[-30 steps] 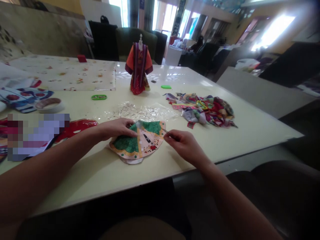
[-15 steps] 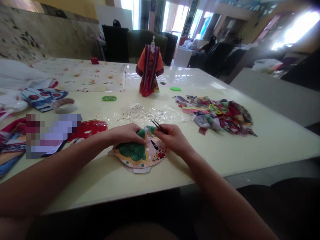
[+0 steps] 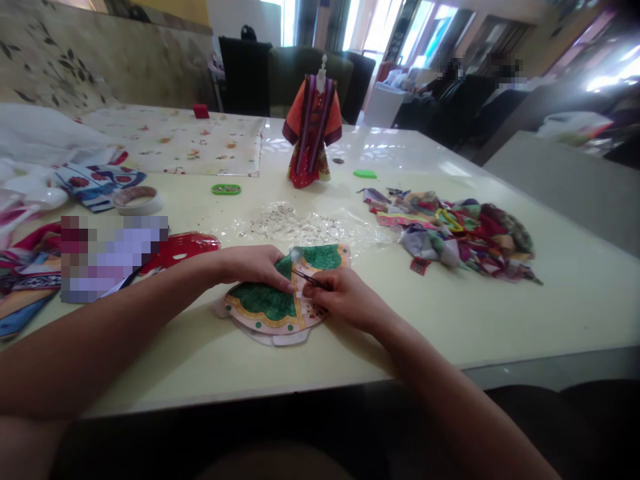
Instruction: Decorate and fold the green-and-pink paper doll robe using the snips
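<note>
A round-edged green and pale pink fabric piece [image 3: 265, 301] with gold trim lies just above the table, tilted towards me, with white backing showing under its lower edge. My left hand [image 3: 256, 265] grips its upper left side, thumb on the front and some fingers hidden behind. Dark tweezers [image 3: 313, 280] are pinched in my right hand [image 3: 350, 297]. Their tips point left, close to the gold centre strip near my left thumb; whether they grasp anything is too small to tell. The right hand covers part of the pink panel.
Clear plastic with small beads [image 3: 295, 223] spreads beyond the hands. A robed doll figure [image 3: 313, 133] stands behind it. Fabric scraps [image 3: 460, 233] are heaped at right. Tape [image 3: 155, 203], a red piece [image 3: 195, 245], a green case [image 3: 226, 190] and more cloth [image 3: 30, 267] lie left.
My right hand has moved down and left over the fabric piece, and the tweezers now point left at the centre strip, not upward. The green upper right part is uncovered. The view has shifted slightly.
</note>
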A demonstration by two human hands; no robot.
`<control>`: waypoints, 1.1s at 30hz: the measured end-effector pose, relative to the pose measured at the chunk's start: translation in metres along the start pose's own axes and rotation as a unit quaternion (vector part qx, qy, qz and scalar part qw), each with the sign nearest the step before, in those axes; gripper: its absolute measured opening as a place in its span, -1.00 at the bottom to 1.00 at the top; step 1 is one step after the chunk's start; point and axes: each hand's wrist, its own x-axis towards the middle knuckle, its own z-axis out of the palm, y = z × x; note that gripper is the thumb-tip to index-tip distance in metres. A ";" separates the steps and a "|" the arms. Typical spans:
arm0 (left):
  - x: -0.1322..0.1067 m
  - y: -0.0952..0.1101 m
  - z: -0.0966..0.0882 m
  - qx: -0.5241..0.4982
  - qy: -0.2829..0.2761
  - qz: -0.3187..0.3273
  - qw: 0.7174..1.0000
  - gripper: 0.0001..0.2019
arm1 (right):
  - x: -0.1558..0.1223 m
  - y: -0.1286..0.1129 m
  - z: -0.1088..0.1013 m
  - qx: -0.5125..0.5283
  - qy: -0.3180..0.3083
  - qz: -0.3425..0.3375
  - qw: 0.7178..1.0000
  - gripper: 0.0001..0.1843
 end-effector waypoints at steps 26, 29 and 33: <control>0.006 -0.003 0.014 -0.181 -0.005 -0.002 0.983 -0.71 | 0.001 0.005 0.000 0.133 0.011 0.063 0.989 -0.79; 0.006 -0.002 0.015 -0.183 0.002 0.003 0.983 -0.71 | 0.002 0.008 0.001 0.157 0.018 0.073 0.985 -0.78; 0.005 -0.001 0.017 -0.183 0.011 0.008 0.983 -0.71 | 0.001 0.007 -0.001 0.181 0.034 0.080 0.980 -0.80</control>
